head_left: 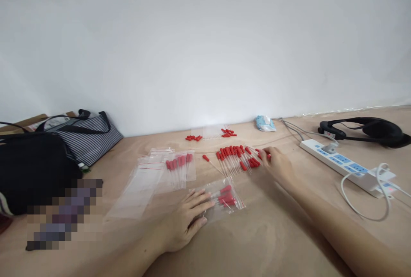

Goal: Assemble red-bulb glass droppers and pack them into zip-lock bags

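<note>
My left hand point(192, 215) lies with fingers stretched over the lower left end of a clear zip bag point(239, 202). Inside that bag are several glass droppers with red rubber bulbs point(227, 198). Farther right, my right hand point(278, 165) is closed, its fingertips pinched at a dropper point(258, 152) whose red bulb shows partly between them. Just left of it, a row of red-bulbed droppers point(229, 153) lies on the table, with loose red bulbs point(253, 162) in front. One single dropper point(206, 158) lies apart at the left.
Another bag of droppers point(180, 168) lies beside flat clear bags point(135, 191) on the left. More red bulbs point(194, 138) lie near the wall. A white power strip point(343, 165) with cables and a black strapped device point(382, 131) are at right; a striped bag point(93, 133) is at left.
</note>
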Action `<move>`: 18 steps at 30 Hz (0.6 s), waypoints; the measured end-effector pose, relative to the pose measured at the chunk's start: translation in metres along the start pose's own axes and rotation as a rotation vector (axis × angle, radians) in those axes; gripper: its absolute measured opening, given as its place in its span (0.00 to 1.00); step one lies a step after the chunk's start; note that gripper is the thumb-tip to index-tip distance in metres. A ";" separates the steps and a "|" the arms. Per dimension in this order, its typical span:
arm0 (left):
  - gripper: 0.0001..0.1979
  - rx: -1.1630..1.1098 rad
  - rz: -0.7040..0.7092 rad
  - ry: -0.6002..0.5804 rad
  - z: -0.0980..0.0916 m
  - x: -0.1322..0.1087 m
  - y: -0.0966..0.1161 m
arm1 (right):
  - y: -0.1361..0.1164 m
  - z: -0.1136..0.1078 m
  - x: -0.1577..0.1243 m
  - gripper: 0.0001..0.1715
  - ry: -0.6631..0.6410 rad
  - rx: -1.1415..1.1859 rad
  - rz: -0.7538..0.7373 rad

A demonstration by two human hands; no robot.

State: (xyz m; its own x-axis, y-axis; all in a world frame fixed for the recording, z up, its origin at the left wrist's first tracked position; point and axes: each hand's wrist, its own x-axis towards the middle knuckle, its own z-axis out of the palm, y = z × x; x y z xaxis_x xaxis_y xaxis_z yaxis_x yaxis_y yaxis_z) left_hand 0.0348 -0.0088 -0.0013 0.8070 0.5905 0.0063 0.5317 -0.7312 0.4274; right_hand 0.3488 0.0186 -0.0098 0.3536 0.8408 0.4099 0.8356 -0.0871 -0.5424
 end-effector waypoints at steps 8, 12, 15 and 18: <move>0.19 -0.017 -0.034 -0.028 -0.002 0.001 0.000 | 0.016 -0.022 -0.014 0.18 -0.397 0.689 -0.133; 0.19 -0.002 -0.034 -0.029 -0.002 0.001 0.000 | 0.017 -0.015 -0.023 0.16 -0.501 0.714 -0.132; 0.19 0.020 -0.031 -0.025 -0.001 0.001 -0.001 | 0.021 -0.015 -0.020 0.14 -0.499 0.728 -0.106; 0.19 0.034 -0.031 -0.024 0.000 0.000 -0.002 | 0.027 -0.018 -0.016 0.13 -0.477 0.739 -0.066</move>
State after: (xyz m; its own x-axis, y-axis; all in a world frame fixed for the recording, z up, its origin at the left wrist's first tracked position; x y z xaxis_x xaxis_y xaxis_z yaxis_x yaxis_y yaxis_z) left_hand 0.0337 -0.0072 -0.0022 0.7960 0.6046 -0.0282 0.5642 -0.7242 0.3965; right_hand 0.3738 -0.0068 -0.0177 -0.0368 0.9797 0.1973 0.3041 0.1990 -0.9316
